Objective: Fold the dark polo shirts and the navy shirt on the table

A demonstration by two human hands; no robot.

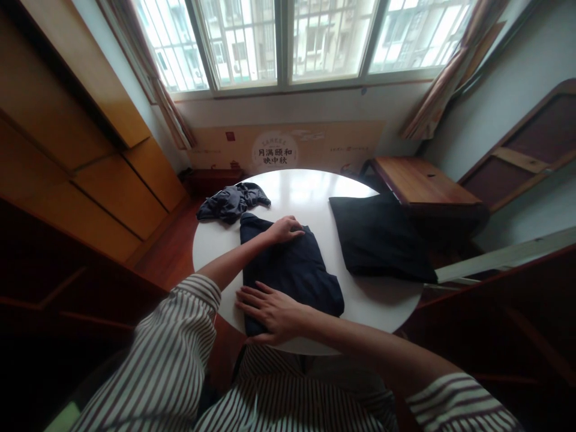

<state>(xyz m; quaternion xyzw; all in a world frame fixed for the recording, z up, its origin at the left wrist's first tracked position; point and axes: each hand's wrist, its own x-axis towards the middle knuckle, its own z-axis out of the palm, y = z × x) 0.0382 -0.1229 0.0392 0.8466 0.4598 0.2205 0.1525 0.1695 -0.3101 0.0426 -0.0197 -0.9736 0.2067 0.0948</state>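
A dark navy garment, folded into a rough rectangle, lies flat on the round white table in front of me. My left hand rests on its far part, palm down, with the fingers laid out toward the right. Nearer to me, my right hand presses on the near left corner, its fingers spread and pointing left. Neither hand grips the cloth. What kind of garment it is, I cannot tell from its folded shape.
A folded black cloth lies at the table's right, overhanging the edge. At the far left is a crumpled dark grey garment. A wooden side table stands beyond on the right, orange cabinets on the left.
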